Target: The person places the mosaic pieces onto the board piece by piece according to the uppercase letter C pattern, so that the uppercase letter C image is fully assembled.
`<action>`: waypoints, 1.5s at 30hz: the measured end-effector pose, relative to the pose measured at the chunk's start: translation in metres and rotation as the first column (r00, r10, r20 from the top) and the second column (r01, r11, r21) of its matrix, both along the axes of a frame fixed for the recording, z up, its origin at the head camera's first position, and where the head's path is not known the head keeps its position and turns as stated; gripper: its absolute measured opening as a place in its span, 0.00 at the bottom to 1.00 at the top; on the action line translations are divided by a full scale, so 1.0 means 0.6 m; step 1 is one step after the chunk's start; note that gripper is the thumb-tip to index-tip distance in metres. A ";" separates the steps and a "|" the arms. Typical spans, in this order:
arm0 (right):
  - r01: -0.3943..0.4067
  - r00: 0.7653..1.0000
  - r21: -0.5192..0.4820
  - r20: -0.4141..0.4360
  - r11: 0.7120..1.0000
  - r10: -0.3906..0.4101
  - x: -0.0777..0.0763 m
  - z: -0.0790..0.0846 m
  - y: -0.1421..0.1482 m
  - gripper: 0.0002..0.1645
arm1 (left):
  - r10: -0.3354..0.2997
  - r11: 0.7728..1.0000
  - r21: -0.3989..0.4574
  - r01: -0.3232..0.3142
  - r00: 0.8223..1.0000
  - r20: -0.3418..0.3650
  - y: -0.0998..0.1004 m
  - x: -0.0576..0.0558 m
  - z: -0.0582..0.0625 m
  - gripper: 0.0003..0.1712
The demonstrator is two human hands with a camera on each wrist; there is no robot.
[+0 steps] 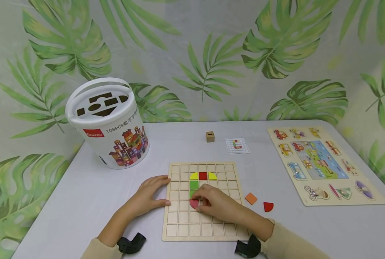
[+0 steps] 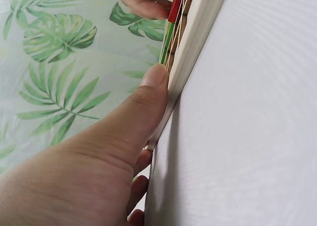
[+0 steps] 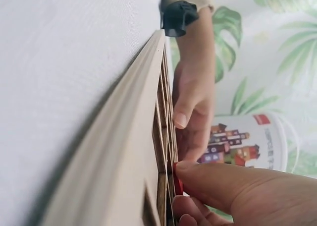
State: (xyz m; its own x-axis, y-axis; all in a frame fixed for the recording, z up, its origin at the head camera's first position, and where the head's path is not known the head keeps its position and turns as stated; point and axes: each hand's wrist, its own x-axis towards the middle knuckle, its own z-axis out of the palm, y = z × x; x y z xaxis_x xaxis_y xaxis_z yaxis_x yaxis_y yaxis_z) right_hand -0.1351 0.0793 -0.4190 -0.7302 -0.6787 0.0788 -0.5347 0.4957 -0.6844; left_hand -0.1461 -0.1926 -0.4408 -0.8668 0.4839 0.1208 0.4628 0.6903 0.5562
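Note:
A wooden grid board (image 1: 179, 228) lies on the table. My right hand (image 1: 218, 203) pinches a red rounded tile (image 1: 194, 203) between thumb and fingers, over a cell below the green tiles; the right wrist view shows the tile (image 3: 178, 180) at the thumb tip. My left hand (image 1: 147, 196) touches the board's left edge with extended fingers, its thumb (image 2: 154, 77) resting on the rim. On the board stand a green tile (image 1: 194, 185) with another partly covered below it, a red square (image 1: 203, 176), and yellow rounded tiles (image 1: 194, 176) on either side of that square.
Right of the board lie an orange square (image 1: 251, 198) and a red quarter-round tile (image 1: 268, 207). Behind it are a small wooden cube (image 1: 210, 136) and a pattern card (image 1: 237, 145). A white bucket (image 1: 114, 144) stands left; a picture puzzle (image 1: 325, 169) lies right.

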 end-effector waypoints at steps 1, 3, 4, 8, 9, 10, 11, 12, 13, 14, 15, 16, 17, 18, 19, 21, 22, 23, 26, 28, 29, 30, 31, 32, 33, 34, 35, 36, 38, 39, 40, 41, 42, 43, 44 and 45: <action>0.003 1.000 0.011 -0.011 1.000 -0.003 0.001 0.001 -0.001 0.13 | 0.000 1.000 -0.001 0.000 1.000 -0.001 0.000 0.000 0.000 0.43; 0.006 1.000 0.023 -0.029 1.000 -0.006 0.004 0.002 -0.002 0.12 | 0.002 1.000 -0.004 -0.002 1.000 -0.001 0.001 0.000 0.000 0.43; 0.011 0.999 0.029 -0.037 1.000 -0.010 0.005 0.002 -0.003 0.11 | 0.004 1.000 -0.004 -0.004 1.000 0.000 0.001 0.000 0.000 0.43; 0.031 0.998 0.056 -0.064 0.998 -0.027 0.008 0.003 -0.004 0.10 | 0.002 1.000 -0.001 -0.002 1.000 0.000 0.001 0.000 0.001 0.42; 0.035 0.997 0.062 -0.070 0.997 -0.031 0.008 0.003 -0.004 0.10 | 0.001 1.000 0.002 -0.001 1.000 0.001 0.001 0.001 0.001 0.42; 0.040 0.997 0.067 -0.072 0.997 -0.035 0.009 0.003 -0.003 0.10 | 0.001 1.000 0.004 -0.001 1.000 0.001 0.001 0.001 0.001 0.42; 0.042 0.997 0.069 -0.073 0.997 -0.037 0.009 0.003 -0.003 0.10 | 0.001 1.000 0.005 -0.001 1.000 0.000 0.001 0.001 0.001 0.42; 0.042 0.997 0.070 -0.069 0.997 -0.037 0.009 0.004 -0.002 0.10 | 0.001 1.000 0.006 -0.001 1.000 0.000 0.001 0.001 0.002 0.42; 0.041 0.997 0.069 -0.062 0.997 -0.036 0.009 0.005 -0.001 0.11 | 0.002 1.000 0.008 -0.002 1.000 0.000 0.001 0.001 0.002 0.42; 0.038 0.998 0.066 -0.055 0.997 -0.035 0.009 0.006 0.000 0.11 | 0.003 1.000 0.008 -0.003 1.000 0.000 0.001 0.001 0.001 0.42; 0.037 0.998 0.063 -0.045 0.997 -0.034 0.008 0.007 0.002 0.12 | 0.005 1.000 0.007 -0.005 1.000 0.002 0.001 0.001 0.001 0.42; 0.034 0.999 0.061 -0.038 0.998 -0.032 0.008 0.009 0.004 0.13 | 0.006 1.000 0.006 -0.006 1.000 0.003 0.001 0.001 0.001 0.42; 0.030 0.999 0.054 -0.026 0.998 -0.029 0.008 0.012 0.007 0.14 | 0.007 1.000 0.006 -0.007 1.000 0.004 0.001 0.001 0.000 0.42; 0.028 0.999 0.049 -0.017 0.998 -0.027 0.008 0.015 0.011 0.16 | 0.008 1.000 0.006 -0.008 1.000 0.004 0.001 0.001 0.000 0.42; 0.027 1.000 0.045 -0.013 0.999 -0.026 0.009 0.019 0.016 0.18 | 0.009 1.000 0.005 -0.009 1.000 0.004 0.001 0.001 -0.001 0.42; 0.031 0.999 0.037 -0.017 0.999 -0.031 0.012 0.027 0.029 0.21 | 0.009 1.000 0.005 -0.009 1.000 0.004 0.000 0.001 -0.002 0.43; 0.037 0.999 0.031 -0.022 0.999 -0.037 0.014 0.032 0.036 0.22 | 0.008 1.000 0.006 -0.008 1.000 0.003 0.000 0.000 -0.003 0.43; 0.053 0.998 0.031 -0.023 0.998 -0.052 0.016 0.036 0.045 0.23 | 0.008 1.000 0.007 -0.008 1.000 0.003 0.000 0.000 -0.003 0.43; 0.103 0.993 0.026 -0.062 0.994 -0.101 0.020 0.045 0.074 0.25 | 0.007 1.000 0.007 -0.007 1.000 0.002 0.000 0.000 -0.004 0.43; 0.142 0.987 0.013 -0.083 0.990 -0.141 0.022 0.049 0.096 0.26 | 0.007 1.000 0.007 -0.007 1.000 0.001 0.000 0.000 -0.004 0.43; 0.160 0.982 0.010 -0.100 0.987 -0.158 0.024 0.049 0.107 0.27 | 0.007 1.000 0.007 -0.007 1.000 0.002 0.000 0.000 -0.004 0.43; 0.170 0.978 -0.003 -0.120 0.985 -0.170 0.024 0.048 0.118 0.27 | 0.006 1.000 0.008 -0.006 1.000 0.002 0.000 0.000 -0.003 0.43; 0.183 0.973 -0.011 -0.139 0.983 -0.183 0.025 0.047 0.129 0.27 | 0.006 1.000 0.007 -0.006 1.000 0.002 0.000 0.000 -0.003 0.43; 0.197 0.969 -0.016 -0.152 0.980 -0.197 0.026 0.046 0.140 0.28 | 0.007 1.000 0.007 -0.007 1.000 0.001 0.000 0.001 -0.003 0.43; 0.214 0.962 -0.018 -0.168 0.977 -0.214 0.027 0.044 0.150 0.28 | 0.007 1.000 0.006 -0.007 1.000 0.001 0.000 0.001 -0.003 0.43; 0.229 0.957 -0.019 -0.181 0.973 -0.228 0.028 0.041 0.160 0.28 | 0.007 1.000 0.007 -0.007 1.000 0.001 0.000 0.001 -0.003 0.43; 0.242 0.951 -0.012 -0.196 0.970 -0.239 0.029 0.037 0.169 0.28 | 0.006 1.000 0.007 -0.006 1.000 -0.001 0.000 0.001 -0.003 0.43; 0.252 0.947 -0.011 -0.203 0.968 -0.249 0.030 0.033 0.178 0.28 | 0.006 1.000 0.008 -0.006 1.000 -0.001 0.000 0.001 -0.002 0.43; 0.275 0.941 -0.004 -0.202 0.961 -0.270 0.032 0.026 0.193 0.27 | 0.007 1.000 0.010 -0.007 1.000 -0.001 0.000 0.001 -0.002 0.43; 0.285 0.938 -0.001 -0.204 0.959 -0.279 0.033 0.022 0.199 0.27 | 0.007 1.000 0.010 -0.008 1.000 0.001 0.000 0.001 -0.002 0.43; 0.292 0.938 0.004 -0.195 0.956 -0.286 0.034 0.017 0.204 0.26 | 0.008 1.000 0.011 -0.008 1.000 0.001 0.000 0.001 -0.002 0.43; 0.297 0.938 0.011 -0.187 0.955 -0.290 0.035 0.014 0.209 0.26 | 0.009 1.000 0.011 -0.009 1.000 0.002 0.000 0.001 -0.002 0.43; 0.305 0.938 0.023 -0.179 0.952 -0.296 0.036 0.010 0.213 0.26 | 0.010 1.000 0.010 -0.010 1.000 0.006 0.000 0.000 -0.002 0.43; 0.315 0.938 0.036 -0.166 0.948 -0.305 0.038 0.007 0.217 0.27 | 0.010 1.000 0.010 -0.010 1.000 0.008 0.001 0.000 -0.002 0.43; 0.324 0.936 0.050 -0.163 0.945 -0.313 0.038 0.004 0.219 0.27 | 0.010 1.000 0.009 -0.010 1.000 0.010 0.001 0.000 -0.002 0.43; 0.337 0.933 0.069 -0.159 0.939 -0.323 0.039 0.002 0.221 0.28 | 0.011 1.000 0.008 -0.011 1.000 0.010 0.001 0.000 -0.002 0.43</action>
